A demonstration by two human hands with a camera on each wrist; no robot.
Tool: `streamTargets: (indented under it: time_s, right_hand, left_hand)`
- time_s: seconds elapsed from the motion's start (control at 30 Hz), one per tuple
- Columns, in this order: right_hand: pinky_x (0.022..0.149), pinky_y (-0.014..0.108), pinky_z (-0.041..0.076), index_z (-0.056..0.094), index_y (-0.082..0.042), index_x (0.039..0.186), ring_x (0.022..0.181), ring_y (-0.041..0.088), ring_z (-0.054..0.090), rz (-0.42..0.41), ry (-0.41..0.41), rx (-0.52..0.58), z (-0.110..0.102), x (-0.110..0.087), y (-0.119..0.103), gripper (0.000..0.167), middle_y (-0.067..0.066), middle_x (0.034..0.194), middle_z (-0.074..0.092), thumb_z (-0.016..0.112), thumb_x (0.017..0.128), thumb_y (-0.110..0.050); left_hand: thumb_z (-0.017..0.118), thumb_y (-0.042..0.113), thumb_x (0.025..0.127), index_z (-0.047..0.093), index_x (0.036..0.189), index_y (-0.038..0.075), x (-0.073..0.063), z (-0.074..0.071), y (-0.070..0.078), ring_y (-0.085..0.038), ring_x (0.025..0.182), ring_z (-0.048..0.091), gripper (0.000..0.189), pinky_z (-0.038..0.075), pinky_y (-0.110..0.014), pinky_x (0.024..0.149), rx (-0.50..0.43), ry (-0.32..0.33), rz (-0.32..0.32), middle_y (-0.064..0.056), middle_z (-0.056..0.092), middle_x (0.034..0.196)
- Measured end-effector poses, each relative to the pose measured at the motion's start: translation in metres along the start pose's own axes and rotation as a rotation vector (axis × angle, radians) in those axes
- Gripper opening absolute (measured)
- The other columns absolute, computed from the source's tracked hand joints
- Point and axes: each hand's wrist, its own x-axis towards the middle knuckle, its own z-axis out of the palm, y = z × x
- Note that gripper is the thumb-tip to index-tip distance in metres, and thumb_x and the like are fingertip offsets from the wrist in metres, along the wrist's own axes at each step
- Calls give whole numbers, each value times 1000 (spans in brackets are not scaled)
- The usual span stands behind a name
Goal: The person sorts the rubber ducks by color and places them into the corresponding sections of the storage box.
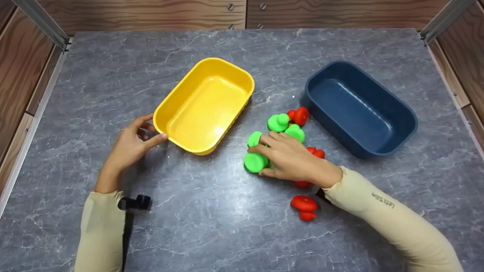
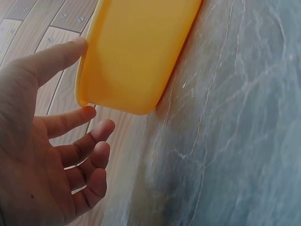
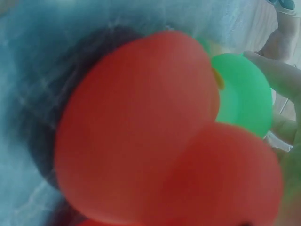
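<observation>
My left hand [image 1: 130, 141] holds the near left corner of a yellow tub [image 1: 206, 109], thumb on its rim and index fingertip at the corner. In the left wrist view its other fingers [image 2: 96, 181] curl loosely below the rim. Over a cluster of small rounded toys, my right hand [image 1: 289, 158] pinches a green toy [image 1: 255, 162], whose flat round face shows between thumb and index finger. Another green toy [image 1: 255, 139] lies right by the index finger. In the right wrist view a red toy [image 3: 136, 127] covers much of the fingers.
Green toys [image 1: 278, 122] and a red toy [image 1: 301, 116] lie beyond the right hand. More red toys [image 1: 317, 153] sit partly hidden beneath the wrist, and another red toy [image 1: 304, 206] lies nearer. A dark blue tub [image 1: 361, 109] stands at right. Wooden panels [image 1: 151, 17] border the table.
</observation>
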Motion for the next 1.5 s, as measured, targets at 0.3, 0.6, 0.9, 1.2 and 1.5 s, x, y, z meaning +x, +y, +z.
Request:
streamTargets:
  time_s: [0.3, 0.6, 0.9, 1.2, 1.5]
  right_hand:
    - [74, 31, 43, 63, -15, 123, 85, 19, 49, 23, 51, 116, -3, -3, 0, 53, 1, 101, 62, 81, 77, -33]
    - [71, 28, 39, 62, -15, 125, 81, 15, 45, 107, 68, 250, -17, -1, -2, 56, -1, 89, 60, 83, 76, -32]
    - [64, 24, 38, 62, -17, 127, 79, 15, 49, 146, 141, 309, -27, 4, -6, 58, 0, 87, 59, 83, 75, -32]
    - [68, 26, 41, 61, -15, 127, 83, 17, 53, 151, 171, 401, -43, 19, -12, 56, 4, 92, 61, 82, 77, -28]
    - [75, 28, 40, 57, -15, 131, 88, 20, 50, 184, 140, 487, -57, 43, -18, 58, 4, 96, 58, 80, 80, -29]
  left_hand:
    - [71, 39, 86, 45, 142, 8, 1, -1, 0, -16, 81, 49, 69, 40, -19, 64, -26, -7, 4, -10, 59, 104]
    - [72, 38, 86, 45, 142, 8, 3, -3, 2, -12, 75, 51, 69, 43, -18, 61, -81, -25, -9, -6, 58, 98]
    - [74, 31, 85, 45, 141, 4, 4, -3, 3, -7, 70, 51, 69, 43, -18, 58, -141, -30, -7, -2, 57, 92]
    - [75, 32, 84, 46, 140, 5, 4, -1, 2, -8, 69, 52, 70, 43, -18, 58, -161, -33, -28, -2, 58, 91]
    - [74, 31, 85, 42, 143, 4, 2, -3, 5, -8, 70, 51, 71, 43, -18, 59, -179, -54, -60, 2, 58, 88]
